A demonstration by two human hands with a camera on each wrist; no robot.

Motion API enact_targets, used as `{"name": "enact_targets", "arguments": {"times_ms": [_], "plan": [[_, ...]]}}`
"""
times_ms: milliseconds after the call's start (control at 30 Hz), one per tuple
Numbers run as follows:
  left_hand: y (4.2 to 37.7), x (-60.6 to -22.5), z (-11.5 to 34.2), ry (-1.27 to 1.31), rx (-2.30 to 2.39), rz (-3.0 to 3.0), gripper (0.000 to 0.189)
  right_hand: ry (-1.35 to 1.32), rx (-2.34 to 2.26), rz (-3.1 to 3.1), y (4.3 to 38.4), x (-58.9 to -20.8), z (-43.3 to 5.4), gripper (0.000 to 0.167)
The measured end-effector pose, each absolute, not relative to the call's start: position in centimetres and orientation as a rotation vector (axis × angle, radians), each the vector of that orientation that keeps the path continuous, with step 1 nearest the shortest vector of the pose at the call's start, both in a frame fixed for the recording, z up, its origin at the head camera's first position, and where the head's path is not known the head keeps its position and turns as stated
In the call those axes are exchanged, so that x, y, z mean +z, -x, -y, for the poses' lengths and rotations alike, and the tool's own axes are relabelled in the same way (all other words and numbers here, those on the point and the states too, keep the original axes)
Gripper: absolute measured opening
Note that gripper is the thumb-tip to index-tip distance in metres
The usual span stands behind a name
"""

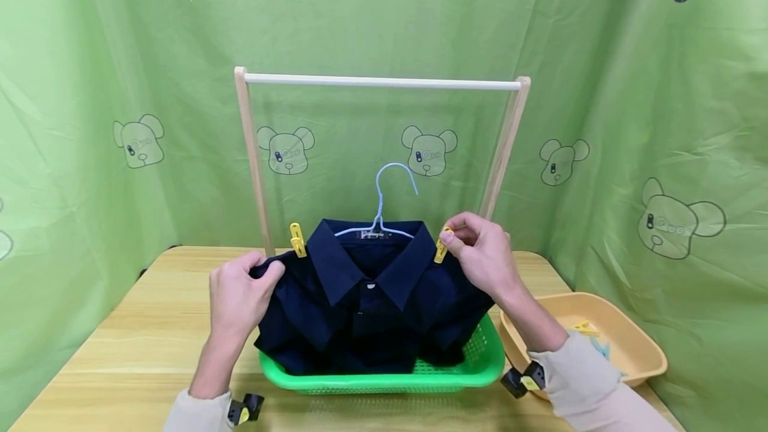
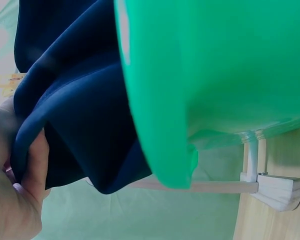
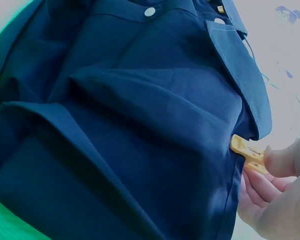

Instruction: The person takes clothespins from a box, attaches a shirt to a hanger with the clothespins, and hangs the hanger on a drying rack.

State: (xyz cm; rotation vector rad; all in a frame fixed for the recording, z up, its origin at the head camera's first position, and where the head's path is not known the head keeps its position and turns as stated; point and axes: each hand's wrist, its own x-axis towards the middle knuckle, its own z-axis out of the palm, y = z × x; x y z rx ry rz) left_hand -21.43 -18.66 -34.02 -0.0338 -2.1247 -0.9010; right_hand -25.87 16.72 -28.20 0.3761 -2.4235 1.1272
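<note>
A dark navy collared shirt [image 1: 372, 312] hangs on a pale blue wire hanger [image 1: 381, 212], its lower part bunched in a green basket [image 1: 384, 382]. My left hand [image 1: 240, 295] grips the cloth at the shirt's left shoulder, and the left wrist view shows the fabric between thumb and fingers. One yellow clothespin [image 1: 297, 240] is clipped on that shoulder beside the collar. At the opposite shoulder my right hand [image 1: 483, 255] pinches a second yellow clothespin [image 3: 247, 154], whose jaws are on the shirt's edge near the collar.
Behind the basket stands a rack with wooden posts [image 1: 255, 159] and a white rod [image 1: 384, 81]. On the right an orange tray [image 1: 630, 345] holds yellow and blue clothespins. The wooden table [image 1: 174, 312] meets a green curtain [image 1: 360, 32] at the back and sides.
</note>
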Motion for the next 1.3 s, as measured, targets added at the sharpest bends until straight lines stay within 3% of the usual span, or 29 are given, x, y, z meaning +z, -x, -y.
{"name": "enact_targets", "arguments": {"times_ms": [1300], "plan": [[21.51, -34.06, 18.72, 0.037, -0.902, 2.114, 0.029, -0.282, 1.300, 2.569, 25.21, -28.59, -17.61, 0.047]]}}
